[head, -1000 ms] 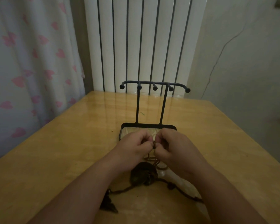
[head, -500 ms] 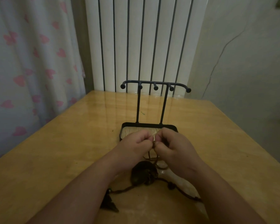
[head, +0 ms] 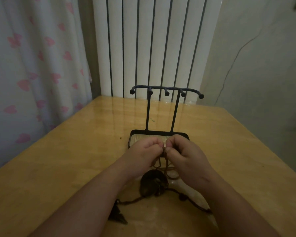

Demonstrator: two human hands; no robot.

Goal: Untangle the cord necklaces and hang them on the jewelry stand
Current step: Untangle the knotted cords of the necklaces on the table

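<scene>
Both hands meet just in front of the jewelry stand (head: 162, 103) base. Left hand (head: 144, 155) and right hand (head: 189, 155) each have fingers curled, pinching the brown cord necklaces (head: 164, 165) at one spot between the thumbs (knot detail too small to tell). Rest of the tangle lies on the tabletop (head: 61, 159) nearer the person than the stand, with a dark round pendant (head: 152, 184) and a dark pointed pendant (head: 117, 214). Stand hooks are bare.
</scene>
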